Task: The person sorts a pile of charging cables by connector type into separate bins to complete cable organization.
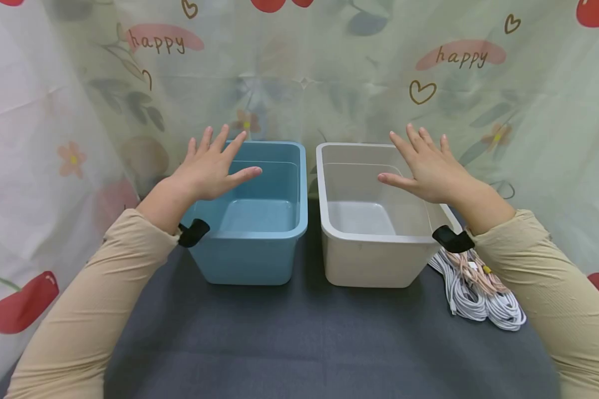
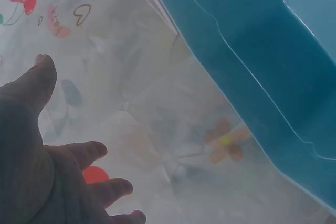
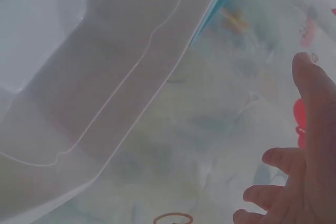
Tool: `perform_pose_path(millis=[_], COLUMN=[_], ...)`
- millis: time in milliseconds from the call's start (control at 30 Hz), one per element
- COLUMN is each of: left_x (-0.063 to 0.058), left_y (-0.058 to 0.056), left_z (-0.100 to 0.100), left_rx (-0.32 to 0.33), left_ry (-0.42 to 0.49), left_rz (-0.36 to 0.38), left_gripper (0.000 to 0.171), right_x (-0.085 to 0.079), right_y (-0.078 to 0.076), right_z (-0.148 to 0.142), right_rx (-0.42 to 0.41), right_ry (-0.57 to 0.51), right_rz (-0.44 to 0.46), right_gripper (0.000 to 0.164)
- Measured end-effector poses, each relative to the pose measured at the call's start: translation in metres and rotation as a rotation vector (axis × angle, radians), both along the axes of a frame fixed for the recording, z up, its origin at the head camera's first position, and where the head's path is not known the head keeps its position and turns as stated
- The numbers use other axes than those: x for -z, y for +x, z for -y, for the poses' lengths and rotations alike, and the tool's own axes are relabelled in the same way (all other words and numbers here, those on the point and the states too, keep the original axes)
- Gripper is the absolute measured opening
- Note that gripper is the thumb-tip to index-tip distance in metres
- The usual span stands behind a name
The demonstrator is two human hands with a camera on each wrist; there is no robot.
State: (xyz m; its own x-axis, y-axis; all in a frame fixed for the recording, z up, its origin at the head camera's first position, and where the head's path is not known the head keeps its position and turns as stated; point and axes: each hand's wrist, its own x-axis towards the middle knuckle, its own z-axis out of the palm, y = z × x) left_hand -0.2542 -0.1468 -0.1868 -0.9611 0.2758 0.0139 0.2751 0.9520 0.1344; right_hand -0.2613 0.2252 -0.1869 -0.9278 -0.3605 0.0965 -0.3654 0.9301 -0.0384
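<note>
Above the left side of the blue bin [image 1: 249, 260] hovers my left hand [image 1: 204, 169], fingers spread and holding nothing. My right hand [image 1: 429, 166] hangs over the right side of the beige bin [image 1: 369, 263], its fingers also spread with nothing in them. Both bins show bare floors inside. In the left wrist view the left hand [image 2: 31, 145] is apart from the blue bin [image 2: 252, 77]. The right wrist view has the right hand [image 3: 310, 145] clear of the beige bin [image 3: 105, 77].
Bundled white cables [image 1: 504, 310] and pinkish cables [image 1: 479, 271] lie right of the beige bin, partly under the right forearm. A dark grey cloth [image 1: 319, 338] covers the table. Behind the bins hangs a printed curtain [image 1: 304, 83].
</note>
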Motion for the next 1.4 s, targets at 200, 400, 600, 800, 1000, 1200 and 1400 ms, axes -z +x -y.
perform_pose_path(millis=[200, 400, 600, 800, 1000, 1200, 1400], left_x=[0.000, 0.002, 0.004, 0.015, 0.030, 0.041, 0.056], left_y=[0.001, 0.006, 0.018, 0.029, 0.040, 0.051, 0.060], left_z=[0.001, 0.009, 0.018, 0.029, 0.042, 0.052, 0.059], left_rx=[0.001, 0.008, 0.014, 0.021, -0.010, -0.062, -0.113], left_ry=[0.010, 0.067, 0.166, 0.309, 0.404, 0.453, 0.499], left_rz=[0.009, 0.034, 0.050, 0.062, 0.026, -0.039, -0.102], left_gripper=[0.084, 0.085, 0.086, 0.085, 0.080, 0.074, 0.068], right_x=[0.000, -0.001, 0.000, 0.004, 0.014, 0.030, 0.048], right_y=[0.001, 0.006, 0.014, 0.022, 0.032, 0.043, 0.051], right_z=[0.000, -0.002, -0.008, -0.015, -0.022, -0.032, -0.043], right_rx=[-0.004, -0.012, -0.033, -0.042, -0.049, -0.053, 0.001], right_ry=[-0.007, -0.031, -0.088, -0.146, -0.201, -0.335, -0.479], right_rz=[0.001, 0.002, 0.002, 0.013, -0.005, -0.094, -0.145], right_gripper=[0.091, 0.090, 0.084, 0.078, 0.072, 0.060, 0.050])
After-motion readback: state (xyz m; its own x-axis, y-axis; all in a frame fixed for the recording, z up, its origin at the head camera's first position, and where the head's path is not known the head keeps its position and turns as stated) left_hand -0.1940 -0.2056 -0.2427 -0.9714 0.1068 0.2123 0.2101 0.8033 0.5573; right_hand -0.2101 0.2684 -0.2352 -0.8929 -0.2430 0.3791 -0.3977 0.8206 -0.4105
